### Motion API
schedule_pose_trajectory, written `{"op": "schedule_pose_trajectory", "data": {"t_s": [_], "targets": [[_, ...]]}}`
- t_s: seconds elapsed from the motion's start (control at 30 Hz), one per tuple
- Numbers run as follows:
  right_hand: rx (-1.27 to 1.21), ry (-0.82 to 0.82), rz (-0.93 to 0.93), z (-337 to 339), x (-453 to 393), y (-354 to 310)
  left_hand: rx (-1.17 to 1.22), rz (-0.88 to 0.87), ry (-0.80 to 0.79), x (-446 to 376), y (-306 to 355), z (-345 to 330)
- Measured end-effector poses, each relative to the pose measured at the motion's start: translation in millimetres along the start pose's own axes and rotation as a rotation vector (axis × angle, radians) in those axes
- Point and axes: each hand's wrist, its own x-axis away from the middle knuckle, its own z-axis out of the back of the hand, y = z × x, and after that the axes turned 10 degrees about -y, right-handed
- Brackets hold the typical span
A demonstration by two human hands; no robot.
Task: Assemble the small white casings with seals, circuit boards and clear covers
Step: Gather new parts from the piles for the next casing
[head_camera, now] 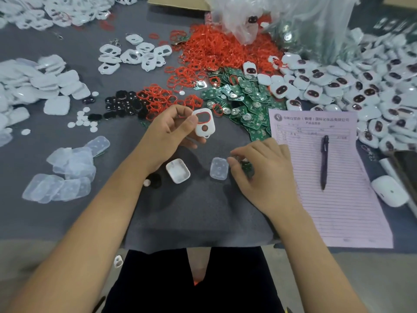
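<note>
Pinched between thumb and fingers of the left hand: one white casing front, raised off the table, w/ a red seal seated round its upper opening and a small round hole below. Right hand, fingers curled, grips a green circuit board (mostly hidden under the fingers) low against the grey mat.

On the mat betw. the hands: a white casing back, hollow side up, and at its 3 o'clock a clear cover, just beside the right fingertips. A black pad and small white disc lie near the left wrist.

Stock, taking the held casing as centre:
- 12–1 o'clock: heap of red seals; clear plastic bags beyond.
- 2–3 o'clock: green boards, then a large pile of finished white units.
- 9 o'clock: black pads, white discs.
- 10–11 o'clock: white casing fronts; white backs farther left.
- 8 o'clock: stack of clear covers.

At 4 o'clock: a pink printed form w/ a dark pen lying on it; a white mouse at its right edge.
</note>
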Motion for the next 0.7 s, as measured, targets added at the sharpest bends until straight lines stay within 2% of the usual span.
{"op": "schedule_pose_trajectory", "data": {"t_s": [0.23,0.47,0.6,0.7], "targets": [[0.035,-0.151,0.006,-3.5,-10.0,-15.6,0.078,-0.029,0.007,-1.2,-1.3,4.8],[-0.168,-0.057,0.095,-16.1,-27.2,-55.5,0.452,0.002,0.155,-0.1,7.1,13.3],[-0.278,-0.203,0.220,-25.6,-32.8,-76.6,0.498,-0.034,0.236,13.7,11.1,21.9],[-0.233,-0.317,0.288,-32.6,-35.9,-91.2,0.444,-0.033,0.295,24.4,11.1,27.8]]}}
